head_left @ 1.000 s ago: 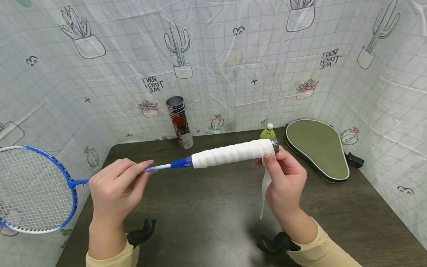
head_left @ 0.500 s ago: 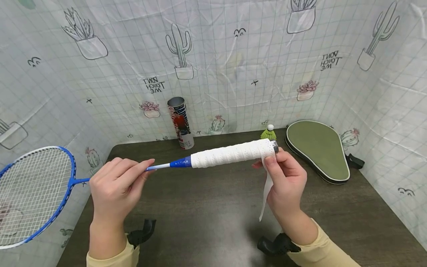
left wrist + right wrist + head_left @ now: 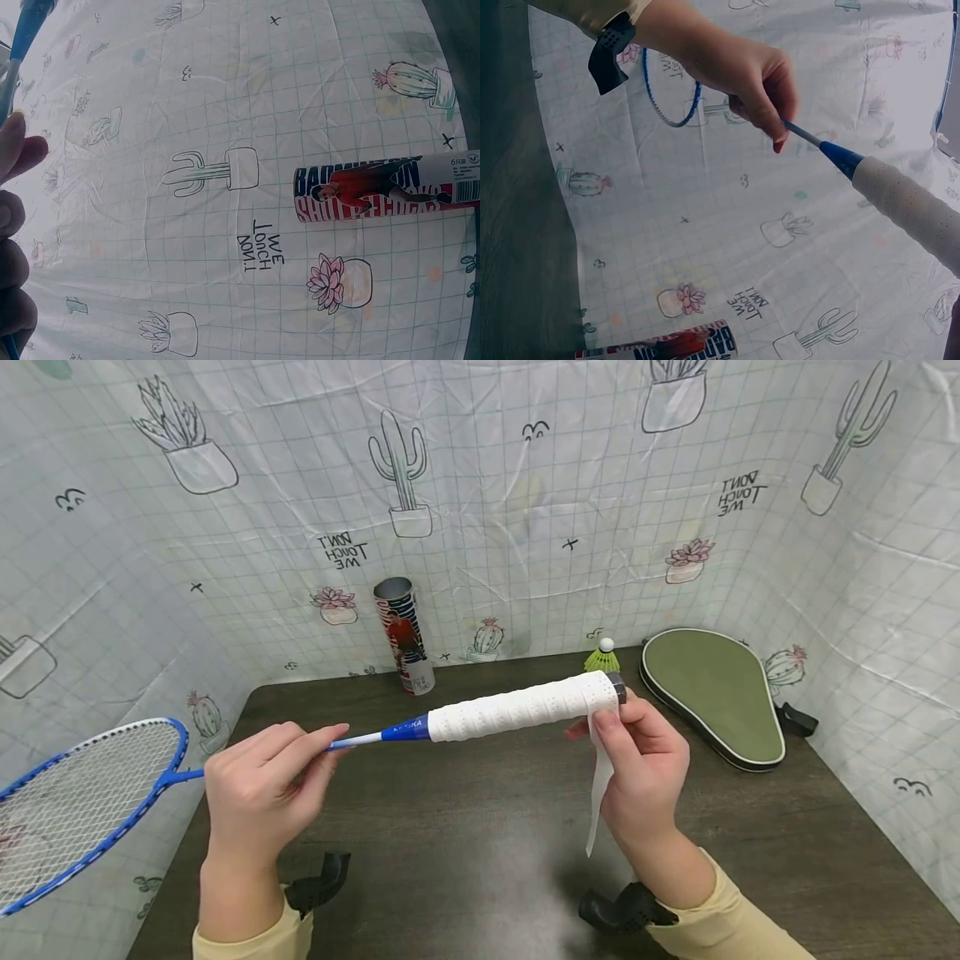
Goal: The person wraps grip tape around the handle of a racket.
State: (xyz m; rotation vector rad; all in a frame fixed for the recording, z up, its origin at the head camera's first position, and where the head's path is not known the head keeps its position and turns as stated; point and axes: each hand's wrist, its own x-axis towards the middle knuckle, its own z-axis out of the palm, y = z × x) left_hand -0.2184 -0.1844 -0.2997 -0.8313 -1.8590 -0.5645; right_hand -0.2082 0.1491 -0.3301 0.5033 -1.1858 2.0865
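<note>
A blue and white badminton racket point(image 3: 112, 793) is held above the table, its strung head at the left and its handle pointing right. My left hand point(image 3: 262, 785) pinches the thin shaft between thumb and fingers. White perforated grip tape point(image 3: 517, 708) covers the handle in overlapping turns, up to the dark butt end. At that end my right hand point(image 3: 641, 760) pinches the tape between thumb and fingers, and a narrow tail point(image 3: 597, 793) of it hangs down. In the right wrist view the left hand point(image 3: 754, 86) and the wrapped handle point(image 3: 907, 202) show again.
A shuttlecock tube point(image 3: 405, 635) stands at the table's back edge. A yellow-green shuttlecock point(image 3: 602, 657) sits behind the handle's end. To the right lies a green paddle-shaped case point(image 3: 712, 693). A patterned sheet point(image 3: 480, 485) encloses the dark table point(image 3: 465, 827).
The racket has rolled about its shaft, so its head appears narrower and more edge-on. Both hands stay in nearly the same place, and the tape tail sways slightly.
</note>
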